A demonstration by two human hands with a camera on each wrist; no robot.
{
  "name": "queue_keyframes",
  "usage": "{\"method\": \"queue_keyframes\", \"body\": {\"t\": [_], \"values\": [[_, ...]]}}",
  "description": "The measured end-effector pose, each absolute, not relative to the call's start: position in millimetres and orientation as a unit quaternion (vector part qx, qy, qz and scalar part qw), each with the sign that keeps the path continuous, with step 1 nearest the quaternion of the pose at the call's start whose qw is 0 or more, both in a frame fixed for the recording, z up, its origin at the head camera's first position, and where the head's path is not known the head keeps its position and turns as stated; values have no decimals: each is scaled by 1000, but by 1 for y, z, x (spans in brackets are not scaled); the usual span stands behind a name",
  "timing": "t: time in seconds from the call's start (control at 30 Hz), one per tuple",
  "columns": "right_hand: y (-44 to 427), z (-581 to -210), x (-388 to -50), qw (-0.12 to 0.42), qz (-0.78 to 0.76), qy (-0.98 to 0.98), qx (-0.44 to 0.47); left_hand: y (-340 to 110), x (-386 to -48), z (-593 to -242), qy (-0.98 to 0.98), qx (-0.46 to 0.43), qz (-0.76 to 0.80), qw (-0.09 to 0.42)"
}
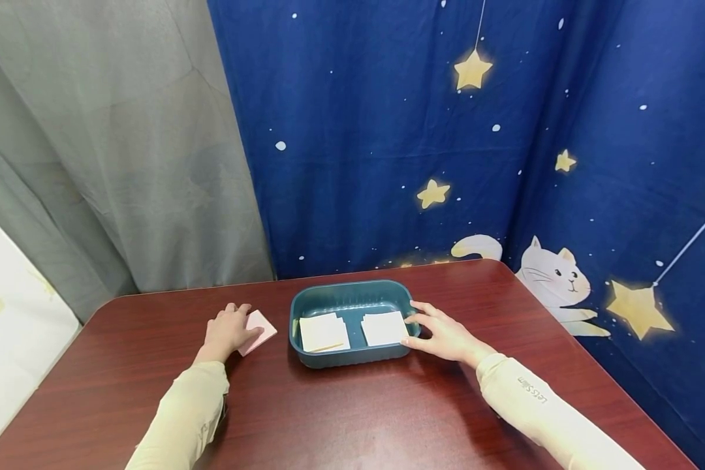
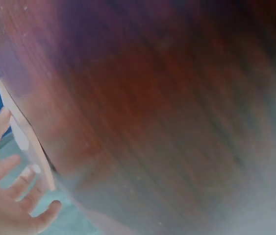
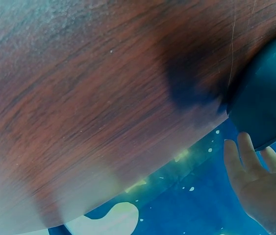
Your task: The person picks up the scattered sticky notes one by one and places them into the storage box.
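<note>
My left hand (image 1: pixel 228 331) lies over the left part of a pink square pad of paper (image 1: pixel 260 330) on the table, and hides that side. Up close in the left wrist view, its fingers (image 2: pixel 22 185) are spread, and the thumb is by the edge of the pad (image 2: pixel 38 148). My right hand (image 1: pixel 443 334) is at the right end of a teal plastic bin (image 1: pixel 352 357), its spread fingers reaching to the rim. Inside the bin lie two groups of pale square pads, a cream stack (image 1: pixel 322 331) at left and a white stack (image 1: pixel 384 328) at right.
The dark red wooden table (image 1: pixel 341 411) has a rounded far edge behind the bin. Blue star-patterned curtain (image 1: pixel 376 143) and grey curtain (image 1: pixel 170 143) hang just beyond it. A thin yellowish strip (image 1: pixel 326 348) lies along the front of the cream stack.
</note>
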State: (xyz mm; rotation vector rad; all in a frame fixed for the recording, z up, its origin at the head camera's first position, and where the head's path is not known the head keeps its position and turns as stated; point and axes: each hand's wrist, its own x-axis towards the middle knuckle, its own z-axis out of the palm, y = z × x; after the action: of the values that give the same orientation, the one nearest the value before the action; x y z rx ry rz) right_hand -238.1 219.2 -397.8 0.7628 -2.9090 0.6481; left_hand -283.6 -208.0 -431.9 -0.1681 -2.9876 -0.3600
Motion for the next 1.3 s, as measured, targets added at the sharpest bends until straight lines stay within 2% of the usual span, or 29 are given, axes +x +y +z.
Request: {"method": "queue_keyframes", "body": {"t": [0.47, 0.87, 1.3], "values": [[220, -399, -238, 36, 213, -944, 248, -204, -278, -431, -993, -26, -110, 43], [221, -402, -240, 35, 213, -945, 247, -196, -267, -428, -995, -40, -94, 17], [221, -402, -240, 39, 209, -944, 251, -192, -266, -427, -994, -57, -76, 50]]}}
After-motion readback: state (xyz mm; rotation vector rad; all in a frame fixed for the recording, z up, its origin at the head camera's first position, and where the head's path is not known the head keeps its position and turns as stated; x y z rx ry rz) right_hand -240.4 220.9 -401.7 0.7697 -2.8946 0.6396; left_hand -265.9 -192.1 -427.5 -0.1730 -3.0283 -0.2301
